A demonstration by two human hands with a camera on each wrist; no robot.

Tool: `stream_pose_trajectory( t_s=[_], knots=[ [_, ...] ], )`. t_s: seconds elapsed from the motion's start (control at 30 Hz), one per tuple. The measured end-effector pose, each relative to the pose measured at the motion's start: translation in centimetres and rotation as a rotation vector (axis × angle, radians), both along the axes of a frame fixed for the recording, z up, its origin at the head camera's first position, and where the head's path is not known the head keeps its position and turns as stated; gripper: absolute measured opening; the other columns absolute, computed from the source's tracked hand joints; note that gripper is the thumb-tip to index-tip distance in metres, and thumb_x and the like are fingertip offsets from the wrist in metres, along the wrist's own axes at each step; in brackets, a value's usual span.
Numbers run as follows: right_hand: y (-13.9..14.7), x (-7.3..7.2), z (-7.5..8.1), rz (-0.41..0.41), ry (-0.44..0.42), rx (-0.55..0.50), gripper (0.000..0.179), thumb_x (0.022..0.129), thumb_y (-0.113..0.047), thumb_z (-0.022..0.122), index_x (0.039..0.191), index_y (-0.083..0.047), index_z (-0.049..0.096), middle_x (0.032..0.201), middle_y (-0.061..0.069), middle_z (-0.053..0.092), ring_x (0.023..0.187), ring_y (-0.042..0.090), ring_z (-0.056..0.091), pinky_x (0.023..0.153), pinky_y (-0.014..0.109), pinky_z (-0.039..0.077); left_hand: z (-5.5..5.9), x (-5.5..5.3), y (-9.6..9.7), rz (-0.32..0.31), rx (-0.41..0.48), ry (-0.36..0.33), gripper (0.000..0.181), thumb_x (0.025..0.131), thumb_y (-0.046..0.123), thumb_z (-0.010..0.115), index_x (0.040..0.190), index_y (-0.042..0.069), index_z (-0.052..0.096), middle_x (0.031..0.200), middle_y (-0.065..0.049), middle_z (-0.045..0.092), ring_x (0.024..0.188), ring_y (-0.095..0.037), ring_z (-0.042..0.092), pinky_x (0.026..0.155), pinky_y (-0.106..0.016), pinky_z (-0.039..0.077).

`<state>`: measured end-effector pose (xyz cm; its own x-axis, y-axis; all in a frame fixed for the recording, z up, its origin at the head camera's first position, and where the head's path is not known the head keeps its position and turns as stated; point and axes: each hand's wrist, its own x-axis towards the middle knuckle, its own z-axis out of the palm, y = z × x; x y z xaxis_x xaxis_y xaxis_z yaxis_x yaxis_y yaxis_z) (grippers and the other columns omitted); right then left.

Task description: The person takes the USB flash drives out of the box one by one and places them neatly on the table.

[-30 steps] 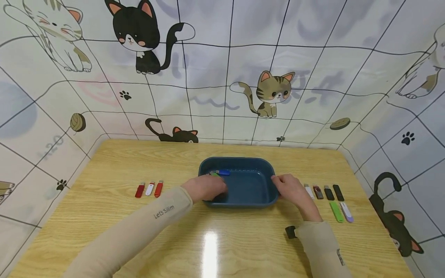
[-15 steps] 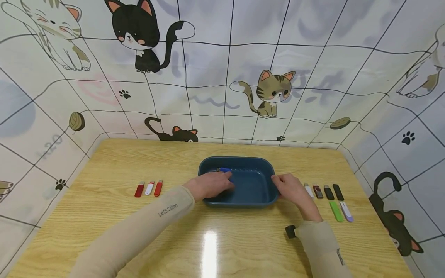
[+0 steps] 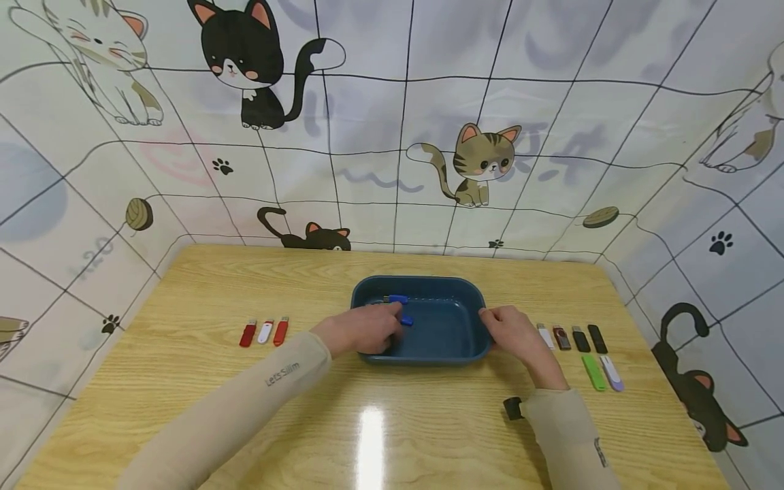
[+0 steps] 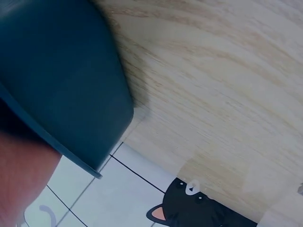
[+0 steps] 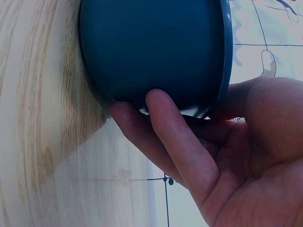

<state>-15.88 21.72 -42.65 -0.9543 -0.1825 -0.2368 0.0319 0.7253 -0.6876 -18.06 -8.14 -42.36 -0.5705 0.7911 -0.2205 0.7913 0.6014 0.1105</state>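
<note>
A dark blue plastic bin (image 3: 444, 327) stands in the middle of the table. My left hand (image 3: 367, 328) reaches over its left rim, with fingertips down inside; whether they hold anything is hidden. Near those fingers lie two blue USB sticks, one blue USB stick (image 3: 398, 299) by the back wall and another blue USB stick (image 3: 407, 320) partly covered by the hand. The left wrist view shows mostly the outer wall of the bin (image 4: 71, 80). My right hand (image 3: 507, 328) grips the right rim; in the right wrist view, fingers (image 5: 165, 113) press against the outer wall.
Left of the bin, a dark red USB stick (image 3: 248, 334), a white one (image 3: 265, 332) and a red one (image 3: 281, 331) lie in a row. Several more lie at right, including a green stick (image 3: 593, 372) and a white-and-purple one (image 3: 612, 373). Cat-print cloth walls (image 3: 367, 177) surround the table.
My left hand shifted right inside the bin, then back left. A green item near it is now out of sight, and a second blue USB stick shows. The right hand has stayed put.
</note>
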Motion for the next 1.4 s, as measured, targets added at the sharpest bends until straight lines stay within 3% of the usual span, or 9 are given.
stream_pose_trajectory(
  t_s=[0.1, 0.23, 0.5, 0.67, 0.93, 1.17, 1.4],
  knots=[
    [0.1, 0.0, 0.0, -0.002, -0.004, 0.003, 0.045, 0.111, -0.023, 0.043, 0.072, -0.006, 0.058, 0.065, 0.006, 0.057, 0.066, 0.024, 0.068, 0.064, 0.037, 0.057, 0.1, 0.0, -0.2, 0.069, 0.072, -0.020, 0.014, 0.099, 0.009, 0.064, 0.094, 0.016, 0.075, 0.109, -0.005, 0.055, 0.088, -0.017, 0.055, 0.080, -0.031, 0.050],
    [0.2, -0.1, 0.0, -0.005, -0.010, 0.006, 0.046, 0.112, -0.024, 0.043, 0.073, -0.005, 0.058, 0.065, 0.005, 0.056, 0.067, 0.023, 0.068, 0.064, 0.036, 0.058, -0.1, -0.2, -0.1, 0.149, 0.127, 0.024, 0.007, 0.100, 0.015, 0.067, 0.095, 0.012, 0.070, 0.099, -0.004, 0.056, 0.078, -0.016, 0.053, 0.072, -0.030, 0.049],
    [0.4, -0.1, 0.0, 0.001, 0.004, 0.003, 0.046, 0.112, -0.025, 0.042, 0.074, -0.005, 0.061, 0.064, 0.004, 0.055, 0.065, 0.024, 0.068, 0.063, 0.037, 0.057, -0.5, -0.3, 0.8, 0.286, 0.139, 0.045, 0.026, 0.095, 0.031, 0.078, 0.094, 0.007, 0.067, 0.084, -0.003, 0.063, 0.072, -0.015, 0.056, 0.066, -0.031, 0.051],
    [0.3, -0.1, 0.0, -0.003, 0.006, 0.002, 0.046, 0.112, -0.025, 0.043, 0.077, -0.003, 0.064, 0.065, 0.005, 0.057, 0.065, 0.023, 0.068, 0.063, 0.036, 0.057, -0.5, -0.1, 1.2, 0.350, 0.122, 0.041, 0.027, 0.093, 0.032, 0.080, 0.089, 0.007, 0.068, 0.082, -0.004, 0.064, 0.070, -0.016, 0.059, 0.065, -0.033, 0.054],
    [0.1, -0.1, -0.1, -0.006, -0.016, 0.009, 0.045, 0.112, -0.025, 0.043, 0.085, 0.000, 0.069, 0.069, 0.007, 0.062, 0.068, 0.022, 0.069, 0.065, 0.038, 0.058, -1.1, 0.3, 1.4, 0.326, 0.135, 0.069, 0.025, 0.090, 0.028, 0.084, 0.088, 0.007, 0.071, 0.079, -0.003, 0.067, 0.076, -0.018, 0.065, 0.073, -0.038, 0.057],
    [0.0, 0.0, 0.0, 0.000, -0.002, 0.007, 0.045, 0.111, -0.024, 0.043, 0.083, 0.000, 0.069, 0.068, 0.006, 0.062, 0.066, 0.022, 0.069, 0.062, 0.035, 0.056, -1.3, 0.6, 1.4, 0.299, 0.154, 0.090, 0.024, 0.089, 0.025, 0.084, 0.089, 0.005, 0.071, 0.079, -0.005, 0.069, 0.080, -0.021, 0.068, 0.076, -0.039, 0.058],
    [0.1, -0.1, 0.0, 0.006, 0.004, 0.000, 0.044, 0.111, -0.023, 0.043, 0.089, 0.002, 0.071, 0.071, 0.006, 0.064, 0.066, 0.021, 0.068, 0.062, 0.034, 0.056, -1.4, 0.6, 1.7, 0.306, 0.139, 0.100, 0.020, 0.091, 0.022, 0.083, 0.092, 0.004, 0.073, 0.083, -0.007, 0.071, 0.085, -0.023, 0.070, 0.080, -0.040, 0.057]
  ],
)
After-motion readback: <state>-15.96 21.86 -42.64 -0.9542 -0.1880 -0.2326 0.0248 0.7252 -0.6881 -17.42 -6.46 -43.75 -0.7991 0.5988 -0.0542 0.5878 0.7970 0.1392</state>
